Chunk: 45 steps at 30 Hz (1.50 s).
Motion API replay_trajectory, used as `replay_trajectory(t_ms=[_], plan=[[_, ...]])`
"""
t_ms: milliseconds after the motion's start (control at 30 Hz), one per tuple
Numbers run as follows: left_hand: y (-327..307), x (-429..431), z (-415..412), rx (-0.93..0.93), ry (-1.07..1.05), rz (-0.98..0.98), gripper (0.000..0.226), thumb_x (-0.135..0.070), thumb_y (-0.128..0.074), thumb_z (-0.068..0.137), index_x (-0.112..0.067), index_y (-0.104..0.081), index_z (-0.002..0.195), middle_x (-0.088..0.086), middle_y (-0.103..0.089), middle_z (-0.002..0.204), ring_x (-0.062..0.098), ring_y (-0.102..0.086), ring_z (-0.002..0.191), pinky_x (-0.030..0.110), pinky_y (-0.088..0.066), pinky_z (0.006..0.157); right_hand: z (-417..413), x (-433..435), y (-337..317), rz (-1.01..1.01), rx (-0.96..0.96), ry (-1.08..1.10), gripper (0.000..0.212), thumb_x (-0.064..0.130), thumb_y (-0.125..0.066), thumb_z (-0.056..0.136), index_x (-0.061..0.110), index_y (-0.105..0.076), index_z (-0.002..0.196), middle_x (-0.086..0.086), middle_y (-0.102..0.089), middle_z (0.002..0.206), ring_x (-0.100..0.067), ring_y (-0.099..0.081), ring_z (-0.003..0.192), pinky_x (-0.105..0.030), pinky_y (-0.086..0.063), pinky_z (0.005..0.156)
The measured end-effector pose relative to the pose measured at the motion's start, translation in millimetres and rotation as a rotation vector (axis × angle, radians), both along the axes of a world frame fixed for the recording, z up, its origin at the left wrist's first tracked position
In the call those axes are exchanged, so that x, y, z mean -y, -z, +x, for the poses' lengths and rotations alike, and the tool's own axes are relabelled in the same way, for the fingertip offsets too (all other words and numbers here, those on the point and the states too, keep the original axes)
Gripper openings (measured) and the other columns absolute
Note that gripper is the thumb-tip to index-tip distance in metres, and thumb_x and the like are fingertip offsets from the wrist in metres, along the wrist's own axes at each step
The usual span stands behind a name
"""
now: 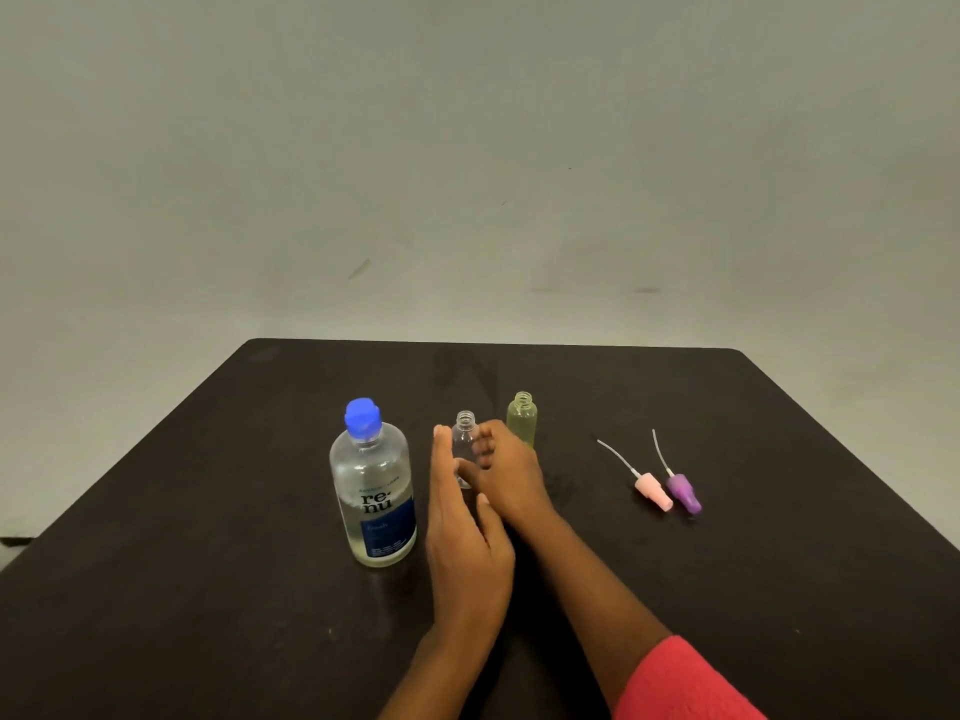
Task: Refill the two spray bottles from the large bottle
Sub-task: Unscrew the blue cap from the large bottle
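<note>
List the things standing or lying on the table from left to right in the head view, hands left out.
large bottle → clear spray bottle → yellow spray bottle → pink spray head → purple spray head

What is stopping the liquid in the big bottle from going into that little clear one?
The blue cap is on the large bottle. The clear spray bottle has an uncovered neck, though both hands, left hand and right hand, crowd it.

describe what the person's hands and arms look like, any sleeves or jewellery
Both hands are bare: the left hand and right hand show no gloves, rings, watch or bracelet. The left forearm is uncovered as far as the frame shows. The right arm has a coral-red sleeve of fuzzy-looking fabric ending on the forearm, well short of the wrist.
</note>
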<state>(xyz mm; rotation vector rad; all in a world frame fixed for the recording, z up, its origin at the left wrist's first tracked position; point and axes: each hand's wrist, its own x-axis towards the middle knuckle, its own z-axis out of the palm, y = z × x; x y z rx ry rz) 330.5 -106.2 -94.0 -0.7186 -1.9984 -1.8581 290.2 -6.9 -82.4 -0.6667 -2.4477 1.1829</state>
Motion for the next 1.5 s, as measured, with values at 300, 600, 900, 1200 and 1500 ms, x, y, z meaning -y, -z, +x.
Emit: replay_trajectory(t_ms=[300,600,900,1200,1500], plan=[[-34,53,-6,-0.13,-0.3,0.04,0.078,-0.015,-0.073,0.078,-0.012,-0.028,0.143,0.006,-0.034,0.146,0.02,-0.03,0.14,0.038,-0.03,0.114,21,40,-63,0.115,-0.381,-0.043,0.043,0.029,-0.059,0.092,0.02,-0.046,0.132,0.003,-0.057,0.117,-0.01,-0.059,0.094,-0.028,-0.049,0.085],[-47,59,-33,0.164,-0.23,-0.159,0.096,-0.012,-0.075,0.076,-0.02,-0.014,0.15,0.003,-0.026,0.154,0.021,-0.028,0.141,0.04,-0.031,0.11,16,80,-97,0.344,-0.208,-0.311,0.035,0.038,-0.063,0.09,0.019,-0.057,0.119,-0.003,-0.052,0.115,-0.016,-0.053,0.102,-0.025,-0.044,0.086],[-55,51,-55,0.258,-0.221,-0.253,0.038,-0.011,-0.062,0.085,-0.016,-0.048,0.121,0.004,-0.057,0.109,0.02,-0.056,0.094,0.029,-0.044,0.069,8,79,-99,0.34,-0.179,-0.303,0.024,0.029,-0.065,0.087,0.023,-0.06,0.11,0.001,-0.061,0.111,-0.015,-0.05,0.103,-0.024,-0.037,0.085],[-49,51,-59,0.257,-0.211,-0.262,0.03,-0.01,-0.066,0.081,-0.024,-0.045,0.098,0.0,-0.055,0.098,0.015,-0.055,0.078,0.031,-0.045,0.064,6,78,-108,0.227,-0.162,-0.459,0.023,0.016,-0.062,0.084,0.019,-0.062,0.107,0.002,-0.065,0.109,-0.018,-0.056,0.104,-0.037,-0.048,0.094],[-53,52,-56,0.379,-0.185,-0.201,0.017,-0.024,-0.057,0.089,-0.019,-0.044,0.098,0.001,-0.057,0.09,0.021,-0.059,0.081,0.042,-0.051,0.069,0,89,-104,0.601,-0.077,-0.322,0.028,0.032,-0.05,0.098,0.015,-0.052,0.121,-0.009,-0.054,0.117,-0.026,-0.047,0.109,-0.038,-0.042,0.089]])
